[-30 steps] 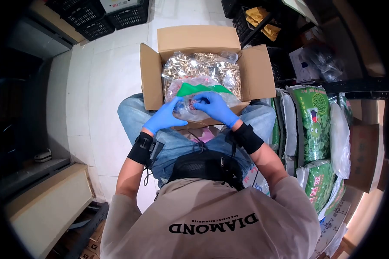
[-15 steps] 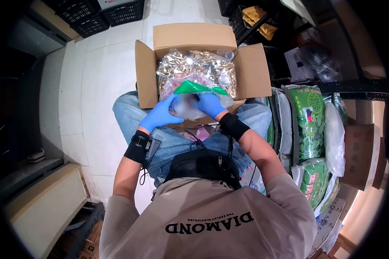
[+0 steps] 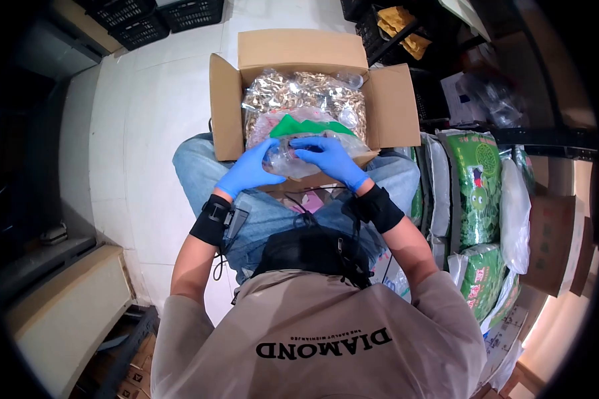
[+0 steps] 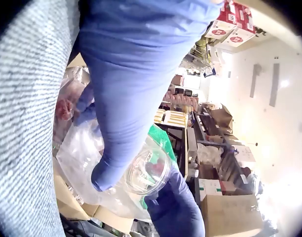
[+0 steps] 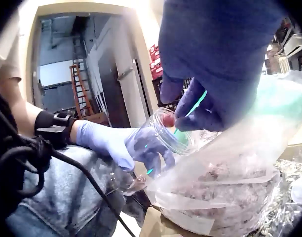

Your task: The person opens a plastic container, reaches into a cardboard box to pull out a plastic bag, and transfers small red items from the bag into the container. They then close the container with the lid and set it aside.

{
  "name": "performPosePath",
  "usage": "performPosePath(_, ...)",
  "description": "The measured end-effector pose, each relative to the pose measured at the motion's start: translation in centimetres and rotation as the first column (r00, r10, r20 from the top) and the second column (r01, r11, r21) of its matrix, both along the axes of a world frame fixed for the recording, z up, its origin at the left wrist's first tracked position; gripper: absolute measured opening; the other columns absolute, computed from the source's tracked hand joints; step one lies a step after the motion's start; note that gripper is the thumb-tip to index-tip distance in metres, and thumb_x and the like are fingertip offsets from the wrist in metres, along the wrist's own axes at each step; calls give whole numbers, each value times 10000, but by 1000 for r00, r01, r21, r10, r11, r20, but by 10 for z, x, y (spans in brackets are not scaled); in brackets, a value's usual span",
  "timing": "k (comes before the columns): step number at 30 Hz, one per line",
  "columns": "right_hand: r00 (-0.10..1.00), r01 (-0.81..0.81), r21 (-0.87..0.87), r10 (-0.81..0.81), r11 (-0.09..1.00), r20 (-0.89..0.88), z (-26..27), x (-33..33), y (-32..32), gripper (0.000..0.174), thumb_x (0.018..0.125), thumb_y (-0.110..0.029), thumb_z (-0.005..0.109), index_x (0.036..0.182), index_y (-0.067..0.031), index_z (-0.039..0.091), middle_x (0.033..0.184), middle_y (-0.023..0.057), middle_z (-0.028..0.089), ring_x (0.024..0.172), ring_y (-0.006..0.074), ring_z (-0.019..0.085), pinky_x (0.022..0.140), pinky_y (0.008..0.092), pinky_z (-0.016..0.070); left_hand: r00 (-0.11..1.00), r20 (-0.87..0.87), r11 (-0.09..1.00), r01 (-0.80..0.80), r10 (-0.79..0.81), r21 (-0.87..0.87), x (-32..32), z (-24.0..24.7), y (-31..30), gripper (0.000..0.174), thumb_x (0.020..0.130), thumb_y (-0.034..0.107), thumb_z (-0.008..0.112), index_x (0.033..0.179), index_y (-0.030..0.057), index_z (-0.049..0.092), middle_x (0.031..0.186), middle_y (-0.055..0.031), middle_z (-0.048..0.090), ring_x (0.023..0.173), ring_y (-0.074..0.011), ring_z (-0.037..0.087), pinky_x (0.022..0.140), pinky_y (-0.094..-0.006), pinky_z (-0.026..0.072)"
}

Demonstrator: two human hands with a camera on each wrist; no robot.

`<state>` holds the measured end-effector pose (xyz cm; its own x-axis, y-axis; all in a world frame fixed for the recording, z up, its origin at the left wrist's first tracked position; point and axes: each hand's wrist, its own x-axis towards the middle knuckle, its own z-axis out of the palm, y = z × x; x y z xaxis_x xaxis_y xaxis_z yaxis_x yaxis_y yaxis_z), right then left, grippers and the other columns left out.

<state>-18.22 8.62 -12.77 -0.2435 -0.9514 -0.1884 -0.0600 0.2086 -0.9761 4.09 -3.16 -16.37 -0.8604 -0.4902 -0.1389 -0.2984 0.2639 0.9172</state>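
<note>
"Since half a second ago, what's moved?"

"Mostly my right hand [image 3: 331,159]: its fingers were tucked down at the jar [image 5: 178,143], and now they reach more flatly across it. The green patch [image 3: 309,126] on the plastic has shifted a little too."

"And the other one?"

"My left hand [image 3: 249,171] grips the jar, fingers and thumb curled round its side. In the right wrist view it's just below the middle, tilted, mouth towards my right fingers. Those are bent and close together at the mouth; whether they pinch anything, I can't tell."

"How far along are you?"

"Partway, I'd judge. The jar's mouth is uncovered, and something reddish [image 5: 168,119] shows at it, though I can't make out how full it is. Plenty of reddish stuff remains in the clear bag [image 5: 230,190], lower right of that view."

"Where's the rest?"

"Pale dried pieces [image 3: 345,101] fill the open box [image 3: 299,50], upper middle of the head view."
</note>
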Motion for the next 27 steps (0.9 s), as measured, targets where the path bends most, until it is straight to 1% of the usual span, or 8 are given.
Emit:
performPosePath(4,988,44,59,-35,997,-147,-12,-14,-8,282,947,-226,699,1104,6,735,936,119,741,798,172,699,711,333,540,1000,20,1000,5,-5,4,0,1,0,961,696,314,922,1464,-5,440,1369,-224,602,1242,-315,617,1065,-404,489)
performPosePath(7,502,-97,-144,-76,985,-862,-37,-20,-13,191,819,-182,724,895,-8,707,797,214,669,793,422,660,728,512,531,1000,25,999,1,-1,33,1,0,0,965,701,314,920,1473,0,434,1384,-225,593,1262,-315,606,1076,-403,482)
performPosePath(11,473,-110,138,174,984,-864,-52,-22,-20,210,809,-171,732,957,-22,723,861,209,696,792,411,671,722,497,546,1000,24,1000,6,-7,17,-1,-3,-1,967,705,314,919,1478,2,428,1390,-225,591,1275,-320,599,1084,-403,475)
performPosePath(13,482,-67,192,200,979,-853,-63,-21,-21,215,790,-180,745,947,-35,729,880,207,704,833,419,677,736,503,542,998,-65,999,-15,12,-43,1,-8,1,904,696,344,910,1429,23,490,1253,-221,649,1081,-316,672,948,-402,539)
performPosePath(16,560,-105,58,107,993,-822,-78,-27,-21,221,781,-187,761,938,-34,733,878,222,706,840,419,685,738,511,543,1000,30,1000,5,-6,12,0,0,0,954,710,313,915,1473,4,433,1373,-218,601,1272,-323,602,1080,-404,476)
performPosePath(23,612,-87,109,139,990,-778,-52,-33,-20,300,815,-224,779,1012,-5,726,876,222,709,826,348,711,750,448,564,998,-56,998,-41,38,-54,1,-10,0,922,696,347,912,1432,-2,481,1238,-221,650,1082,-309,664,957,-397,532)
performPosePath(25,936,24,242,63,970,-348,-30,-28,-20,374,848,-267,803,1077,16,719,874,143,727,781,197,708,741,345,567,999,-32,1000,-22,22,1,1,-9,1,934,698,350,914,1444,1,473,1264,-229,643,1122,-314,658,979,-401,525)
performPosePath(27,976,-22,191,62,981,-207,-24,-17,-18,378,862,-280,806,1073,21,720,892,102,724,791,145,682,751,309,558,1000,-2,1000,-19,19,17,2,-6,0,953,699,338,919,1456,-7,452,1313,-227,622,1180,-312,637,1020,-402,506)
